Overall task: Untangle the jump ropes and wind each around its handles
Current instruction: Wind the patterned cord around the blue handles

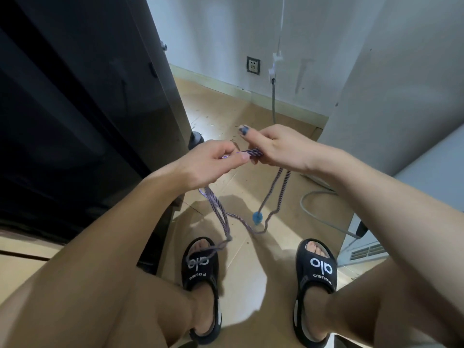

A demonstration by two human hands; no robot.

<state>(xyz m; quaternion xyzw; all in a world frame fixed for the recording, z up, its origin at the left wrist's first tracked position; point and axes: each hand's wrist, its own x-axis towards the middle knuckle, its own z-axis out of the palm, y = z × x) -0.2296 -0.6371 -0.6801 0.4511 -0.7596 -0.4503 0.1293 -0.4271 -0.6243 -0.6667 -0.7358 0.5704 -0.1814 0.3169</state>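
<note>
The purple braided jump rope looks light and limp (snag-prone); left hand pinches it, right hand grips the wound coils.

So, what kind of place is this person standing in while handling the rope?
Probably a room in a home or flat. A wall socket sits low on the white wall, the floor is light wood-look boards, and the person wears black slippers while both hands, left hand and right hand, hold a purple jump rope.
</note>
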